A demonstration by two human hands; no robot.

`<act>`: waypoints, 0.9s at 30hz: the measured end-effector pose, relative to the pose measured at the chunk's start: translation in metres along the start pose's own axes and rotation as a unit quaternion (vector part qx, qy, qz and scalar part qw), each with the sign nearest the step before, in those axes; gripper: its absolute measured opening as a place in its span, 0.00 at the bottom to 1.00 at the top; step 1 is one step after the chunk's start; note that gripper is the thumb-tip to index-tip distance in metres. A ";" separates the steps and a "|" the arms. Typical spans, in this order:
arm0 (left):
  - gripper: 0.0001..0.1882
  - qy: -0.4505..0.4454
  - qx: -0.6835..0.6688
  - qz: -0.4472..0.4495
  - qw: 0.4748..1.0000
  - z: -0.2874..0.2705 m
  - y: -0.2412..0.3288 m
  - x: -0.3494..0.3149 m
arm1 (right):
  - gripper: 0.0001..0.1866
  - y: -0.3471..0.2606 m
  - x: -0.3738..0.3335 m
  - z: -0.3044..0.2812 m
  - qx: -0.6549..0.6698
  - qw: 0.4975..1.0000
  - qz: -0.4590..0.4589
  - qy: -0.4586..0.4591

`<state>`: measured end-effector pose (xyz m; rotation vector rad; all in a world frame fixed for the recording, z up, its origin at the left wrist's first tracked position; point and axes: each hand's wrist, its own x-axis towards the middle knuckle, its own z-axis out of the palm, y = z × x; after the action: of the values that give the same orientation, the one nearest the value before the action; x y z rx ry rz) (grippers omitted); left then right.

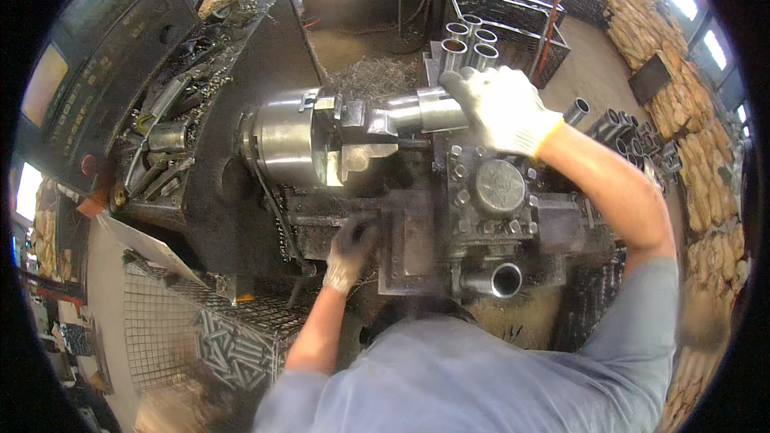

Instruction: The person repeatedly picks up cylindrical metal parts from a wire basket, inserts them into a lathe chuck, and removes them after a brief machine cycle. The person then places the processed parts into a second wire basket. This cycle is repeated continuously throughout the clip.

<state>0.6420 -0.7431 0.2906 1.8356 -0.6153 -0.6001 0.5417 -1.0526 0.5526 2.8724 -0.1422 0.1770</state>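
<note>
My right hand [505,108], in a white work glove, is closed around the right end of a shiny metal tube [441,108]. The tube lies level, its left end close to the jaws [350,120] of a lathe chuck [285,138]. Below it stands the bolted tool post [500,184] with its round cap. My left hand [351,248], its glove blackened at the fingers, is low in front of the lathe beside the carriage [409,240]. Blur and dark grime hide how its fingers lie.
Several upright tubes [469,44] stand behind the right hand, and more tubes [634,132] lie at the right. A short hollow cylinder [504,280] projects near my body. Metal shavings [373,76] pile up behind the chuck. A wire basket [164,329] with metal pieces stands lower left; a control panel [80,112] rises at left.
</note>
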 end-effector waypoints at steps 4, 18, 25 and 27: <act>0.21 0.117 -0.049 -0.141 0.982 -0.023 -0.058 -0.076 | 0.23 0.032 0.058 0.080 -0.075 0.982 -0.035 -0.172; 0.17 0.469 -0.395 -0.171 0.771 -0.161 -0.230 -0.162 | 0.34 0.021 0.090 0.148 0.188 0.938 -0.045 -0.287; 0.27 0.439 -0.511 -0.221 0.705 -0.198 -0.147 -0.156 | 0.33 -0.001 0.111 0.144 0.302 0.912 0.016 -0.277; 0.26 0.413 -0.533 -0.252 0.694 -0.207 -0.136 -0.154 | 0.33 -0.007 0.115 0.147 0.375 0.893 -0.008 -0.249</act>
<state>0.6821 -0.4576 0.2454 0.8940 0.7829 -0.2720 0.6720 -1.0934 0.4249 3.6151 -0.1739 -0.6665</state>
